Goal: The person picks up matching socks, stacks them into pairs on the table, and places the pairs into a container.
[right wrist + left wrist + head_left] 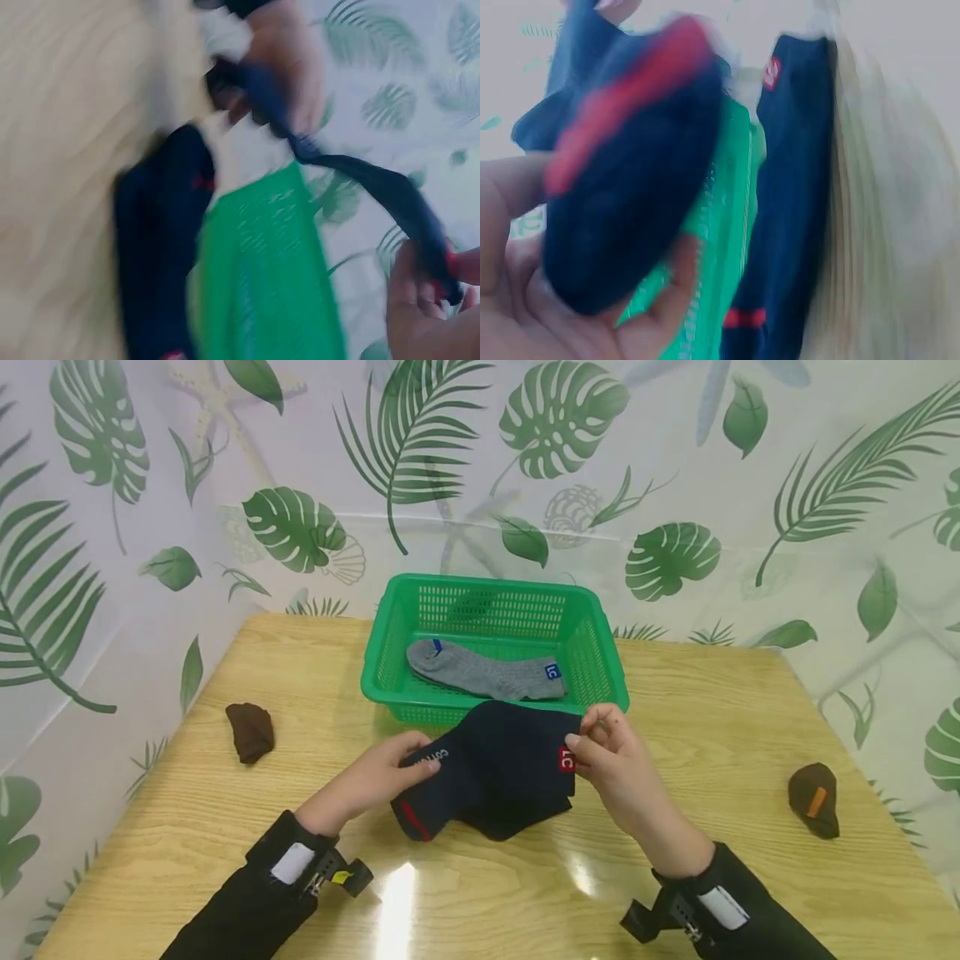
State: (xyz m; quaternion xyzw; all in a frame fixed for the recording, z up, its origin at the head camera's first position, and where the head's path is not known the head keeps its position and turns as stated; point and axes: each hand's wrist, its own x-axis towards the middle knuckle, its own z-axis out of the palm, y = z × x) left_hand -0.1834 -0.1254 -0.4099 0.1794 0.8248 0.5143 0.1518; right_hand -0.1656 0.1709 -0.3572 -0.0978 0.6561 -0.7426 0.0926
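Note:
A navy sock (517,739) with a red LC label and a red toe stripe stretches between the two hands above the table, in front of the basket. My left hand (386,777) pinches its toe end, thumb beside the white lettering. At the labelled cuff, my right hand (618,768) grips it between thumb and fingers. Underneath lies a second navy sock (506,827), mostly hidden in the head view. The left wrist view shows this lower sock (791,187) stretched flat along the basket's near side, with its own red label and stripe.
A green plastic basket (615,677) stands at the back of the wooden table, holding grey socks (487,670) with a blue label. One crumpled brown cloth piece (251,732) lies at left, another brown piece (804,785) with an orange stripe at right. A leaf-patterned sheet (465,460) hangs behind.

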